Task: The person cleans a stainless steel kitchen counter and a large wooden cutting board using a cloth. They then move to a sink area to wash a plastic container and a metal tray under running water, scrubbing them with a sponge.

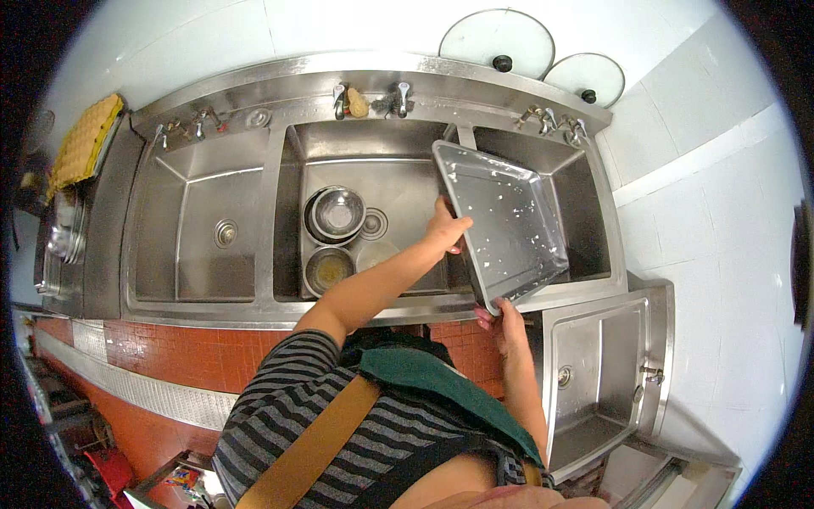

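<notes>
A rectangular metal tray [509,216] with white food bits stuck on its inside is held tilted over the right basin and its divider. My left hand [449,226] grips its left rim, thumb on top. At the near corner my right hand [499,318] pinches the rim. Left of the tray, stacked metal bowls [339,212] sit in the middle sink basin [407,184] by its drain. Nearer me stands another metal bowl [329,271] with yellowish residue, and a pale round dish beside it is partly hidden by my left forearm.
The left basin [222,191] has a drain. Taps [403,98] line the back ledge, with a yellowish sponge [357,103] between two. Two glass lids [497,41] lean on the wall. A separate sink [591,382] stands at right. Yellow egg-crate trays [86,143] are at far left.
</notes>
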A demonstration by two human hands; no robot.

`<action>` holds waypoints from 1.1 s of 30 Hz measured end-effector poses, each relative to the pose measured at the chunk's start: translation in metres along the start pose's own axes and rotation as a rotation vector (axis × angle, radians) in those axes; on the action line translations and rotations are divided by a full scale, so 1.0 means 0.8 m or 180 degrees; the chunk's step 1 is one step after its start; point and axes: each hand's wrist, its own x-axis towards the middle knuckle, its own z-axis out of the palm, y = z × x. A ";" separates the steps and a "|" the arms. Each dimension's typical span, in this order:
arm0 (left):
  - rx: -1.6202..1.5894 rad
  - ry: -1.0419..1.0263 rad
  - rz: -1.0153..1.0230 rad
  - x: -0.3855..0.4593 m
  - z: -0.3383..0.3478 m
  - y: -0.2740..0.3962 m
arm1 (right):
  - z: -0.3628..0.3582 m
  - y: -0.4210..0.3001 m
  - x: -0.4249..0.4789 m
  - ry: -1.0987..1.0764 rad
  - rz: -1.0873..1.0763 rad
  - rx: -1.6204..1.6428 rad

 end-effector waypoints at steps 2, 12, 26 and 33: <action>0.0459 0.0203 0.0026 0.029 0.017 0.004 | -0.007 -0.040 0.003 -0.0442 0.0602 -0.1027; 0.1318 0.0260 0.0478 0.127 0.080 -0.031 | -0.055 -0.355 0.256 0.0525 -0.2462 -0.2081; 0.2172 0.1296 0.0601 0.175 0.137 -0.045 | -0.092 -0.540 0.570 0.3026 -0.3358 -0.3040; 0.1971 0.1402 0.0643 0.183 0.140 -0.043 | 0.081 -0.557 0.506 0.0946 -0.4602 -0.2023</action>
